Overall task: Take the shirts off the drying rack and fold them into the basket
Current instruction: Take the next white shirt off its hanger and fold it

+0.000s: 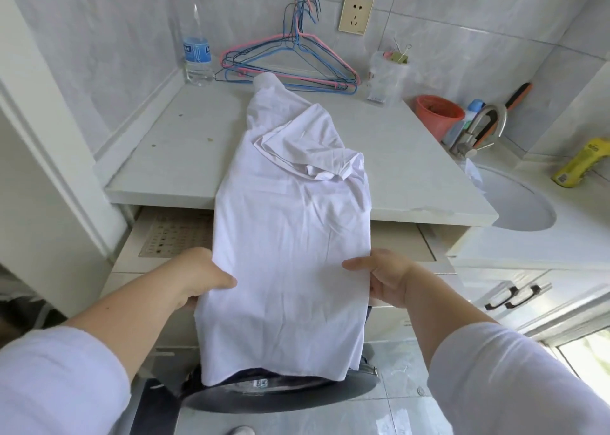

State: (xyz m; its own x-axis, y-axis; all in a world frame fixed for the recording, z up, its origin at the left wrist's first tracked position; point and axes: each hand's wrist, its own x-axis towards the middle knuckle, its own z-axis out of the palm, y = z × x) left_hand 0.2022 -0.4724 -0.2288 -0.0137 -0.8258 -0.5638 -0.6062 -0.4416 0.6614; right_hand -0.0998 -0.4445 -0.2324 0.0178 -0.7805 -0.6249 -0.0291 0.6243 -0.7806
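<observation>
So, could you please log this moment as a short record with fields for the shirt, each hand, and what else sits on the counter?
shirt: white shirt, top half lying on the counter, lower half hanging over the front edge
left hand: left hand grips the shirt's left edge
right hand: right hand grips the shirt's right edge
counter back: wire hangers, water bottle, plastic bag
right side: sink, tap, red cup
basket: not in view
</observation>
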